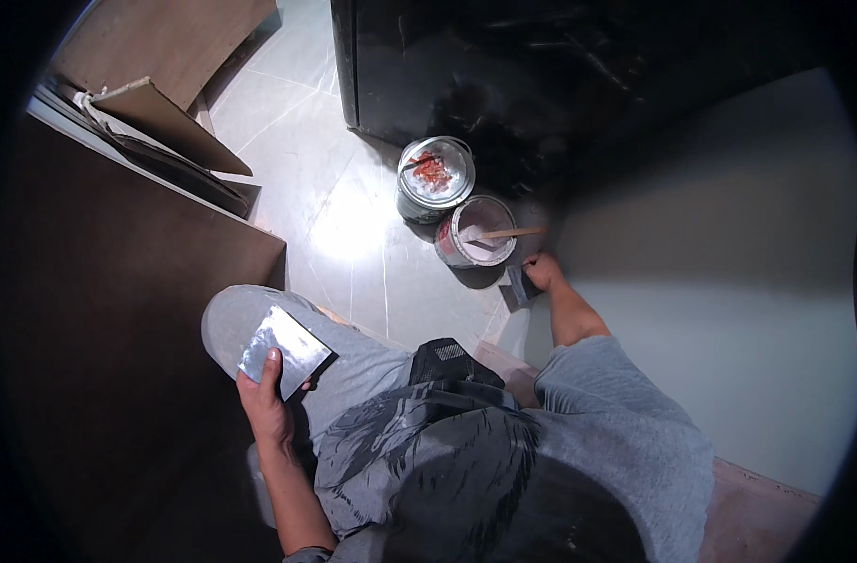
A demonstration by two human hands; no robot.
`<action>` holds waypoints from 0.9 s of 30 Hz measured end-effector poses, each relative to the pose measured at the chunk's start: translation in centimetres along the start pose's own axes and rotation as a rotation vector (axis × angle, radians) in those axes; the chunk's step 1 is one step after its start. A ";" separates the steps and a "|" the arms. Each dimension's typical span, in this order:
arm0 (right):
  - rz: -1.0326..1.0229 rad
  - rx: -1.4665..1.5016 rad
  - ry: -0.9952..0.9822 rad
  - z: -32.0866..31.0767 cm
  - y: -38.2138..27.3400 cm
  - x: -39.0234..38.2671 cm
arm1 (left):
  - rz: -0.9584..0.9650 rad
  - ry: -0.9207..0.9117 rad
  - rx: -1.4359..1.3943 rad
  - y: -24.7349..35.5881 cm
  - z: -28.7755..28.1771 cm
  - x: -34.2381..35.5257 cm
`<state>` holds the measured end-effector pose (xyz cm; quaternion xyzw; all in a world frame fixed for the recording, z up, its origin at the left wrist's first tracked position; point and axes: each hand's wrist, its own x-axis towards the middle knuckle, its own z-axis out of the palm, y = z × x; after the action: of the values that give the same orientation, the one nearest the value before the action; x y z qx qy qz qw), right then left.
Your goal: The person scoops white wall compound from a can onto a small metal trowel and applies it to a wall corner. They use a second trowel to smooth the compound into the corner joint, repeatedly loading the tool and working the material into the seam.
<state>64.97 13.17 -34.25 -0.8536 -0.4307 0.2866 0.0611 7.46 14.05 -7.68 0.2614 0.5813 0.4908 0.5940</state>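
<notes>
My left hand [269, 399] holds a flat, shiny metal plate [283, 349] smeared with pale filler, resting on my left knee. My right hand [544, 271] grips a small dark scraper [519, 284] low against the pale wall [728, 281], close to the floor. Just left of that hand stands an open tin of whitish-pink paste [477, 232] with a wooden stick [513, 232] lying across it. A second tin [435, 176], with a stained red-and-white lid, sits behind it.
I crouch on a grey tiled floor [344, 225]. A dark wooden panel [119, 310] rises on my left, a black cabinet [503, 66] stands ahead, and brown boards [166, 103] lean at the upper left. A reddish skirting strip [757, 502] runs along the wall base.
</notes>
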 end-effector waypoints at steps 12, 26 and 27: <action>-0.236 0.477 0.123 -4.5 -7.9 0.3 | 0.011 -0.253 0.105 1.9 7.8 2.9; 0.071 0.443 0.264 -3.8 -17.1 -5.4 | -0.200 -0.362 0.098 -2.8 11.6 8.7; 0.082 0.414 0.269 -3.4 -17.4 -5.7 | -0.178 -0.370 0.111 -2.7 12.1 8.7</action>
<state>52.04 20.10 -22.84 -0.8701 -0.3157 0.2548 0.2798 18.28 23.90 -11.54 0.3271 0.5091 0.3474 0.7163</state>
